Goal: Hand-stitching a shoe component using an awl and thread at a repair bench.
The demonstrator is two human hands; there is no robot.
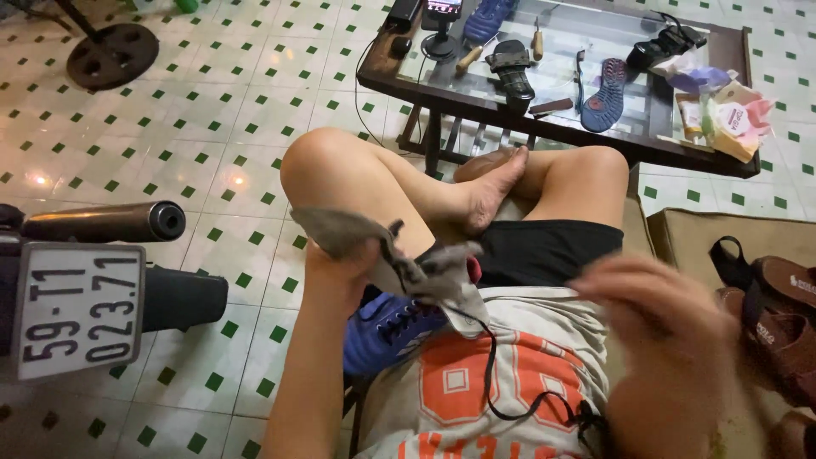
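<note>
My left hand [340, 268] grips a grey, floppy piece of shoe lining [399, 259] against my crossed left leg. Under it, a blue laced sports shoe [387, 331] rests in my lap. A black lace or thread [501, 387] runs from the grey piece down across my grey and orange shirt toward my right hand [671, 340]. That hand is blurred, near my right thigh, and its fingers look closed around the thread's end; the grip is not clear.
A low glass-topped table [476, 93] ahead holds a dark shoe sole [605, 93], a black sandal [512, 70], wooden-handled tools [538, 41] and small packets [733, 119]. Brown sandals [778, 323] lie at right. A motorbike tail with a plate [76, 306] stands left.
</note>
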